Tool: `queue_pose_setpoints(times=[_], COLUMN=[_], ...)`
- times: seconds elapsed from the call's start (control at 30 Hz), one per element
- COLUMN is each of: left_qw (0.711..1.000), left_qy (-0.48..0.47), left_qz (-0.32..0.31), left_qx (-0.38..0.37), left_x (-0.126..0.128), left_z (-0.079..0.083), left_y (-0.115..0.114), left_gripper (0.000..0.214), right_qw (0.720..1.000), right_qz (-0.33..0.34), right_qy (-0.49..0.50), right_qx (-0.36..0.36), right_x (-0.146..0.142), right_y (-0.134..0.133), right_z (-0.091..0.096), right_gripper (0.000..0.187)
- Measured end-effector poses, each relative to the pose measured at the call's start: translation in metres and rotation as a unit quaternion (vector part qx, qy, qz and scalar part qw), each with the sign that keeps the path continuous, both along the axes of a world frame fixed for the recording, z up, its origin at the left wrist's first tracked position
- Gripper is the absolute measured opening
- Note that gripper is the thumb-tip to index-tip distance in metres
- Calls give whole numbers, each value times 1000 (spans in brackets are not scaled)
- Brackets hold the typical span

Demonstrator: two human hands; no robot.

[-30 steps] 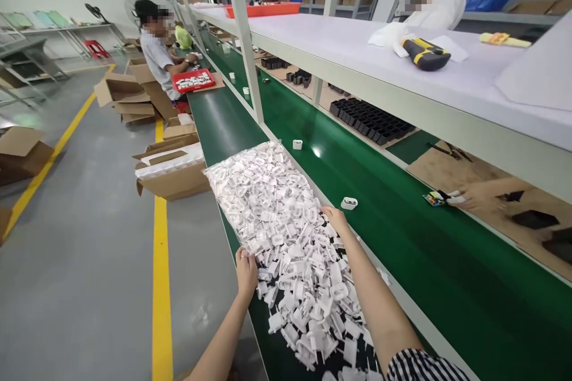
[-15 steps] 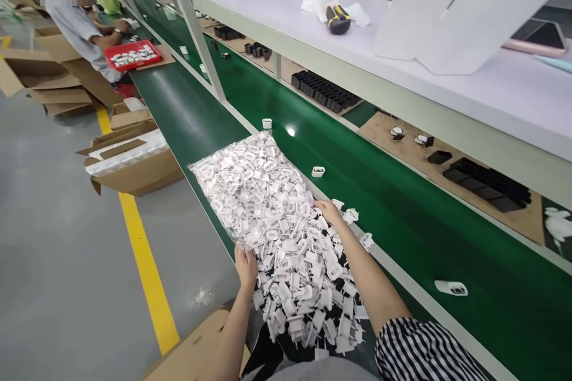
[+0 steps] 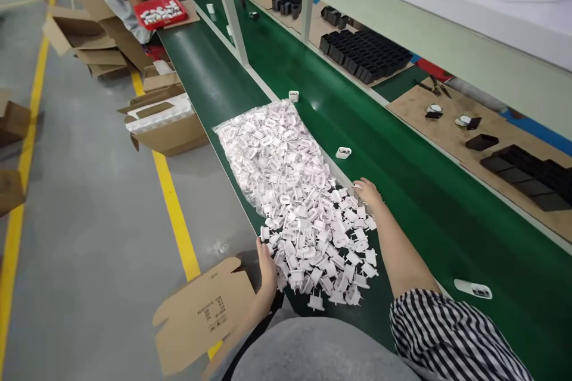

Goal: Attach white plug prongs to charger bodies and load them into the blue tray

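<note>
A clear plastic bag [image 3: 272, 149] full of small white plastic plug parts lies on the dark green bench, its mouth toward me. From it a loose heap of the same white plug parts [image 3: 313, 250] spreads over the bench near my body. My left hand [image 3: 267, 268] rests along the heap's left side at the bench edge, fingers stretched out against the parts. At the heap's right side, my right hand [image 3: 369, 192] has its fingers extended beside the outermost parts, near the metal rail. Neither hand grips the bag.
A green conveyor belt [image 3: 402, 238] beyond the rail carries scattered white housings [image 3: 472, 289]. Black boxes [image 3: 364, 53] stand on boards under the shelf [image 3: 447, 18]. Left on the floor are open cartons [image 3: 170, 125] and a cardboard flap [image 3: 205, 315]. A co-worker sits by a red tray [image 3: 161, 11].
Both hands have come off the bag's mouth. My left hand moved nearer my body along the heap; my right hand moved outward to its right edge. The view has tilted down.
</note>
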State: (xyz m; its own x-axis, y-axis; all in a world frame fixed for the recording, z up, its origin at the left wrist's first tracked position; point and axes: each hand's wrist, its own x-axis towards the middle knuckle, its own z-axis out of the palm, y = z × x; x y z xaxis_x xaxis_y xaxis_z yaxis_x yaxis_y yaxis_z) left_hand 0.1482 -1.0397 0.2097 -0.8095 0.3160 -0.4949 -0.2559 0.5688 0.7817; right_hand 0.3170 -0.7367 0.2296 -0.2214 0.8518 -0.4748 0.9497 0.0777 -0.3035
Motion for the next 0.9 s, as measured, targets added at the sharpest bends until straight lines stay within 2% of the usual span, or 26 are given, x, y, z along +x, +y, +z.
queue_pose_setpoints(times=[0.17, 0.33, 0.5, 0.8, 0.9], left_qw=[995, 989, 986, 978, 973], left_qy=[84, 119, 147, 92, 85], left_qz=[-47, -50, -46, -187, -214], left_qx=[-33, -68, -67, -17, 13], left_x=[29, 43, 67, 139, 147], left_z=[11, 13, 13, 22, 29], left_y=[2, 8, 10, 14, 5], left_gripper=[53, 50, 51, 52, 54], right_qw=[1000, 996, 990, 992, 995], right_qz=[-10, -53, -86, -62, -35], right_qy=[-25, -66, -102, -111, -93], right_qx=[10, 31, 38, 20, 22], right_x=[39, 71, 106, 166, 173], right_y=[-26, -56, -83, -127, -145], right_z=[6, 8, 12, 29, 31], right_gripper=[34, 38, 39, 34, 32])
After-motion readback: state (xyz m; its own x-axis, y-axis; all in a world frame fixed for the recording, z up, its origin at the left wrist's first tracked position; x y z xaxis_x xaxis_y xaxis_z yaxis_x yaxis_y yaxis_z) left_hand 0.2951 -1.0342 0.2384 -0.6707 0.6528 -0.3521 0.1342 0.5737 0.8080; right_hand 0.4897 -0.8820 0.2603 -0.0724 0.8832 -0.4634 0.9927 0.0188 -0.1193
